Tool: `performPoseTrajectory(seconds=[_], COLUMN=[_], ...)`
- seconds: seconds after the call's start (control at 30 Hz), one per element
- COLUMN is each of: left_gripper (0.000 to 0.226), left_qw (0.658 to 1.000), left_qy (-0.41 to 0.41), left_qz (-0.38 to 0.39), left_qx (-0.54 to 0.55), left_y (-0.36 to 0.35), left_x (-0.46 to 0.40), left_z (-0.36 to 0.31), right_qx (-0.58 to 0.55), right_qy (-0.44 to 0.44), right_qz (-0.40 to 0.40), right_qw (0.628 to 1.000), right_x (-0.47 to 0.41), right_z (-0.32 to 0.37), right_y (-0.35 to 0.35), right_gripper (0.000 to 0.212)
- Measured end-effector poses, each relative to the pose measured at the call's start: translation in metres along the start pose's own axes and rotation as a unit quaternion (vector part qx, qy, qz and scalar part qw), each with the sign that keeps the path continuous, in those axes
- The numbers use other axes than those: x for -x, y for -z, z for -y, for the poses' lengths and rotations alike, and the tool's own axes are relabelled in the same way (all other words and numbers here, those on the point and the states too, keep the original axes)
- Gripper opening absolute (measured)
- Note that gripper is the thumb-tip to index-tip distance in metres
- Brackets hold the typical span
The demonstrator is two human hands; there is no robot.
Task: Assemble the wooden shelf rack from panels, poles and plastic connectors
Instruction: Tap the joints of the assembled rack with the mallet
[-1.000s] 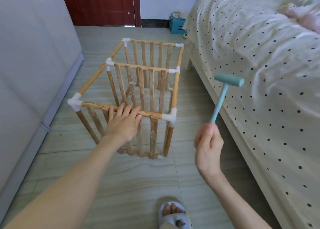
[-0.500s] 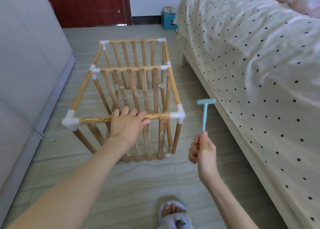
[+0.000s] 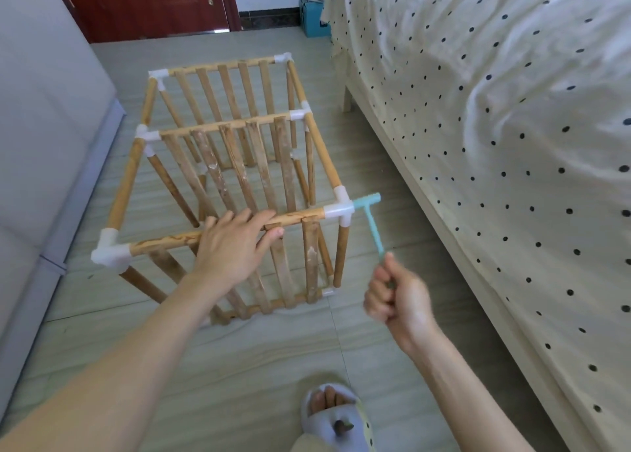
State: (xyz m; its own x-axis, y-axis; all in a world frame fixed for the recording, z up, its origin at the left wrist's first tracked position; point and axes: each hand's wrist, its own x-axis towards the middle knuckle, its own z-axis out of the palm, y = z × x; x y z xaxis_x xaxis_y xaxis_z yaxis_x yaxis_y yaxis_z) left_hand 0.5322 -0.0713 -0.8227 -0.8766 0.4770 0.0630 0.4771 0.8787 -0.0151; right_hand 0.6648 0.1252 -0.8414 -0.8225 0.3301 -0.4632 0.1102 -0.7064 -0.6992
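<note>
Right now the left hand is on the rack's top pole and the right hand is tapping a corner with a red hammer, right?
Not quite: the hammer is light blue, not red, as the head view shows. The left hand does rest on the top pole, and the right hand swings the hammer at the white corner.

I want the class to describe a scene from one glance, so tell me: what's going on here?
A person is putting together a wooden shelf rack that lies on its side on the floor beside a bed. The left hand rests on the near top pole, steadying the frame. The right hand grips a small teal hammer, whose head is against the white corner connector, apparently tapping it home.
</note>
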Motion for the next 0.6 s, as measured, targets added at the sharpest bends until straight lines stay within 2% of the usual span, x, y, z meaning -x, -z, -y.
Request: performPoseTrajectory(seconds=[0.07, 0.17, 0.2, 0.3, 0.4, 0.5, 0.53, 0.6], left_gripper=[0.074, 0.066, 0.063, 0.058, 0.056, 0.056, 0.055, 0.055], left_qw=[1.0, 1.0, 1.0, 1.0, 1.0, 1.0, 1.0, 1.0], left_qy=[0.002, 0.002, 0.0, 0.002, -0.001, 0.0, 0.001, 0.0], left_qz=[0.002, 0.002, 0.005, 0.007, 0.01, 0.011, 0.01, 0.014], left_qx=[-0.001, -0.006, -0.008, -0.007, -0.009, -0.006, -0.004, -0.003], left_y=[0.0, -0.001, -0.001, -0.002, -0.001, 0.001, 0.001, 0.002], left_x=[0.001, 0.0, -0.001, 0.0, 0.0, 0.002, 0.002, 0.001], left_z=[0.001, 0.0, 0.001, 0.001, 0.002, 0.001, 0.001, 0.001], right_qx=[-0.052, 0.019, 0.014, -0.074, 0.006, -0.084, -0.072, -0.008], right_qy=[0.034, -0.039, -0.036, 0.02, -0.085, -0.003, -0.011, -0.084], right_qz=[-0.039, 0.01, 0.015, -0.033, 0.018, -0.034, -0.031, 0.004], right_qw=[0.997, 0.999, 0.999, 0.997, 0.996, 0.996, 0.997, 0.996], right_x=[-0.002, -0.003, -0.003, -0.005, 0.002, -0.004, -0.005, -0.003], right_z=[0.006, 0.01, 0.01, 0.015, 0.01, 0.015, 0.017, 0.017], right_y=[0.002, 0.003, 0.004, 0.01, 0.006, 0.008, 0.007, 0.004], right_gripper=[0.045, 0.045, 0.044, 0.044, 0.05, 0.047, 0.042, 0.043])
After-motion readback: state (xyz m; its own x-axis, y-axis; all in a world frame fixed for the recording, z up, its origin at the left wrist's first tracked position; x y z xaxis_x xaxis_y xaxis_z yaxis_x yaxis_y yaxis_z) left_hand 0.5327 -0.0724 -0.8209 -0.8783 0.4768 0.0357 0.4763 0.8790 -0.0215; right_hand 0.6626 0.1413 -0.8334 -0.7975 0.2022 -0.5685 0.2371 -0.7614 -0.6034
